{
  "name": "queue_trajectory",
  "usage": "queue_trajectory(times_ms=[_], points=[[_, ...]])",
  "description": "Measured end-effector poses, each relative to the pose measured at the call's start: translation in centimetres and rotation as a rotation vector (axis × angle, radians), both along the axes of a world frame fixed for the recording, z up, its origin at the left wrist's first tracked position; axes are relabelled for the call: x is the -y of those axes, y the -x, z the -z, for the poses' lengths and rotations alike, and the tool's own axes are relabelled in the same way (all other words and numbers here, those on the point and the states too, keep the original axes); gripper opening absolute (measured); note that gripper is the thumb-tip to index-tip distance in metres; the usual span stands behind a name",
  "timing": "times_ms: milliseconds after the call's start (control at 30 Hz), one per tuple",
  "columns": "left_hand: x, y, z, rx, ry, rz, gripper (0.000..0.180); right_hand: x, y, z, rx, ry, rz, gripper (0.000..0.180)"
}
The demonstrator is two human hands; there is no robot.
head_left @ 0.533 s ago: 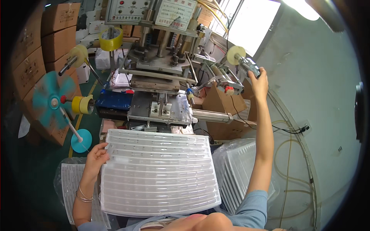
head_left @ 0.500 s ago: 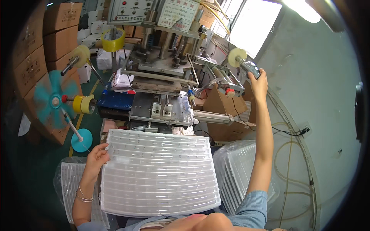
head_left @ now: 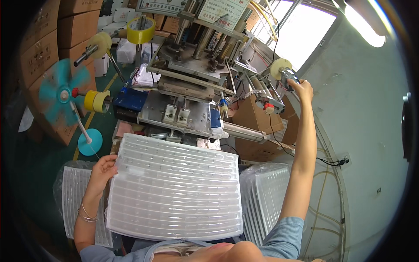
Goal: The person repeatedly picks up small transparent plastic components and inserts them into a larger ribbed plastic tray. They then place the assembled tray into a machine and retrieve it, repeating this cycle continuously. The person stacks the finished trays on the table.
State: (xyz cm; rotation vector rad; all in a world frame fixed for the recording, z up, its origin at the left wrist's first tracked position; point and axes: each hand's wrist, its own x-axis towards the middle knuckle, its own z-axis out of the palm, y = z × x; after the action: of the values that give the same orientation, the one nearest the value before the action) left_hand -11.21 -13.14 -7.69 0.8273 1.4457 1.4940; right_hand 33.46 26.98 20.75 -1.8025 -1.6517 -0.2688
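Note:
A white ribbed translucent plastic tray (head_left: 174, 187) lies before me, tilted a little. My left hand (head_left: 104, 169) has its fingers bent together on the tray's upper left edge. Far to the right, my right hand (head_left: 303, 91) is stretched out and closed around a dark, shiny cylinder (head_left: 290, 77), whose exact kind I cannot make out. This cylinder sits against a cream disc (head_left: 279, 68) on the right side of a metal press (head_left: 192, 59). The fingertips of that hand are partly hidden. Beyond the tray is the press's metal bed plate (head_left: 170, 122).
More ribbed trays in clear film stand right (head_left: 264, 201) and left (head_left: 85, 205) of mine. A turquoise fan (head_left: 64, 94) spins at left, near stacked cartons (head_left: 39, 50). Tape rolls (head_left: 140, 31) flank the press. An open carton (head_left: 253, 120) stands behind the right stack; cables run along the wall.
The whole view has turned slightly, carrying the press rightward and the tray leftward. Both hands keep their places. A blue patch now shows at the right end of the bed plate.

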Motion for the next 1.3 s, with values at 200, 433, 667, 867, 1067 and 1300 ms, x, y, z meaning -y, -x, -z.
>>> queue_trajectory(times_ms=[200, 433, 667, 867, 1067, 1300], points=[[-0.1, -1.5, -0.6, -0.034, -0.010, 0.054, 0.038, 0.5, -1.9, -0.1, -0.652, 0.100, -0.363, 0.075], [1.4, 0.2, 0.5, 0.030, -0.004, -0.046, 0.040, 2.6, -5.9, -0.7, -0.817, 0.150, -0.352, 0.078], [1.2, -0.5, 1.1, 0.006, -0.004, 0.003, 0.042, 4.0, -2.7, -2.6, -0.573, -0.108, -0.349, 0.055], [0.3, -0.4, 1.9, -0.010, -0.009, 0.037, 0.042, -0.4, -4.2, -4.6, -0.443, -0.013, -0.219, 0.042], [0.6, -1.0, 1.8, -0.067, -0.040, 0.009, 0.044, -4.7, -6.5, -7.0, -0.409, 0.128, -0.206, 0.037], [1.9, -0.5, 0.8, -0.331, 0.039, -0.064, 0.031, -1.9, -9.2, 0.6, -1.451, 0.039, -0.680, 0.049]])
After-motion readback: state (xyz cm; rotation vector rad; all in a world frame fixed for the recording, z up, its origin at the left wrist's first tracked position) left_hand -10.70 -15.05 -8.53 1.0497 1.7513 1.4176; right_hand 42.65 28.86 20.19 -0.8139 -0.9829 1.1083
